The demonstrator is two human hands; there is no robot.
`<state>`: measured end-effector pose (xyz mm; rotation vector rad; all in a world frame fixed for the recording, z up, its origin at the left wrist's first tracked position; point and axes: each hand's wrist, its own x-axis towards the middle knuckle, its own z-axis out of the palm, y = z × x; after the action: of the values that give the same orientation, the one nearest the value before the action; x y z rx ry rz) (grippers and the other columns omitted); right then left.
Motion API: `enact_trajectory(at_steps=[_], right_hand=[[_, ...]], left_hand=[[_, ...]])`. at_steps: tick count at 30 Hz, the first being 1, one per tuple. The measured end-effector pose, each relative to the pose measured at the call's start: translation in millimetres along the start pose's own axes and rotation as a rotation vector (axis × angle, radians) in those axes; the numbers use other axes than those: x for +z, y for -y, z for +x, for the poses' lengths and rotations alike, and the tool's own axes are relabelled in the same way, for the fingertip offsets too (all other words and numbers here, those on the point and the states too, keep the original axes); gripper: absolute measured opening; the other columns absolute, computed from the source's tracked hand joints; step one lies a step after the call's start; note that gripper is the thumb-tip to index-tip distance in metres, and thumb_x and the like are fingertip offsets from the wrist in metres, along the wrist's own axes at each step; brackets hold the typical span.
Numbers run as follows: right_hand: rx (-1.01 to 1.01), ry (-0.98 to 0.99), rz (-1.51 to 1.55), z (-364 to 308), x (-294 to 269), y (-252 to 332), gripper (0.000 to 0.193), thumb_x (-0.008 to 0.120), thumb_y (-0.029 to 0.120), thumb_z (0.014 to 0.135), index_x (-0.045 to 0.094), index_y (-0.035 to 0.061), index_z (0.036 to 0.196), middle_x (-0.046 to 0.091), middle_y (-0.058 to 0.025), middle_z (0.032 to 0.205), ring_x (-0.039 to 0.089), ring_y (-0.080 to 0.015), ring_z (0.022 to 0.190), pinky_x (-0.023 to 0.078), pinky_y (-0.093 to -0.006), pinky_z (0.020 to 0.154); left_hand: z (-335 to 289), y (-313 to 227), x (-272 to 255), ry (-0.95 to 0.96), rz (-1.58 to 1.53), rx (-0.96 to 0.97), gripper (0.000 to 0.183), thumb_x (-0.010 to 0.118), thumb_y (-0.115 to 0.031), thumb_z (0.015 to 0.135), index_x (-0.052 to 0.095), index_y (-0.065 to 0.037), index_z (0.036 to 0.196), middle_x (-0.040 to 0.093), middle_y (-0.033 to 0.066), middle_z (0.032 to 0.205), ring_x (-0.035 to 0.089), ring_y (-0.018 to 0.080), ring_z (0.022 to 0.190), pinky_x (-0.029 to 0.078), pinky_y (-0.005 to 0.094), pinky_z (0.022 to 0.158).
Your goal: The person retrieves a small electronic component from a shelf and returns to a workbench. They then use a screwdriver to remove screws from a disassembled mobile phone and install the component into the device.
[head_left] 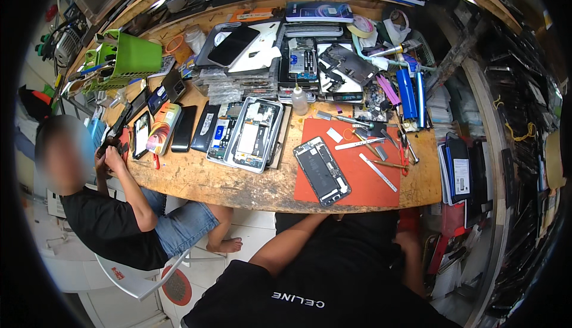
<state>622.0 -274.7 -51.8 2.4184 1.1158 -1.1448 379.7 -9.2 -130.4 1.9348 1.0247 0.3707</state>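
On the wooden bench (250, 191), a red mat (369, 192) is partly covered by an opened phone (322, 171), set aslant near the front edge. Below that edge, the right hand (408, 241) and left hand (337, 216) are mostly hidden; neither opening nor grip can be told. The phone is probably best steadied by its frame, with the brass-coloured screwdriver (390, 165) kept clear.

Phone repair workshop, wooden workbench (196, 178), opened phone (322, 171) on red mat (370, 192), small tools (390, 165), loose phone parts (350, 64)

White capitals (298, 300) stand on the wearer's black shirt (345, 268); red print (117, 274) marks the pale chair (140, 285).
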Motion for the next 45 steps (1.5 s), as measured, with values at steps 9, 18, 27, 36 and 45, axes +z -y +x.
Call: enact_trajectory(at_steps=[9,18,27,36,45], right_hand=[[-0.644,-0.108,1.060,27.5,-10.6,137.4,0.036,0.064,0.016,0.100,0.059,0.0001,0.132,0.063,-0.0090,0.127,0.059,-0.0202,0.119,0.046,-0.0376,0.103],[-0.688,0.387,1.433,27.1,25.8,191.9,0.037,0.063,0.011,0.100,0.057,-0.0015,0.134,0.066,-0.0029,0.117,0.061,-0.0080,0.100,0.052,-0.0271,0.087],[-0.754,0.198,1.422,9.9,31.6,186.1,0.021,0.059,0.018,0.106,0.068,-0.0001,0.108,0.066,0.0037,0.091,0.057,-0.0025,0.084,0.049,-0.0237,0.074],[-0.911,-0.372,0.952,7.0,-5.6,147.6,0.019,0.073,0.016,0.093,0.069,-0.0019,0.100,0.070,-0.0091,0.086,0.067,-0.0173,0.081,0.053,-0.0315,0.075],[-1.126,-0.385,0.708,-78.1,-28.0,189.8,0.022,0.071,0.021,0.093,0.067,-0.0004,0.097,0.071,-0.0135,0.079,0.070,-0.0243,0.070,0.055,-0.0367,0.065]], left_hand=[[-86.6,-38.0,-35.2,0.081,-0.633,-0.053,0.022,0.069,-0.008,0.095,0.064,0.000,0.115,0.070,0.0072,0.108,0.064,0.0137,0.099,0.053,0.0335,0.088],[-134.4,-41.6,-54.1,-0.474,-0.858,-0.217,0.055,0.064,-0.004,0.098,0.038,-0.001,0.147,0.066,0.0081,0.108,0.062,0.0110,0.094,0.052,0.0262,0.082],[-111.3,-53.2,-80.4,-0.433,-0.749,-0.188,0.020,0.070,-0.018,0.099,0.073,0.001,0.105,0.071,0.0002,0.089,0.059,0.0055,0.078,0.048,0.0231,0.069],[-121.0,-63.2,-105.8,0.027,-0.640,-0.188,0.009,0.062,-0.010,0.101,0.065,-0.002,0.103,0.056,-0.0060,0.076,0.050,0.0031,0.067,0.043,0.0221,0.060],[-164.8,-85.7,-100.8,-0.059,-0.612,0.026,0.011,0.070,-0.010,0.098,0.062,-0.006,0.092,0.061,-0.0039,0.081,0.053,0.0039,0.071,0.045,0.0217,0.064]])
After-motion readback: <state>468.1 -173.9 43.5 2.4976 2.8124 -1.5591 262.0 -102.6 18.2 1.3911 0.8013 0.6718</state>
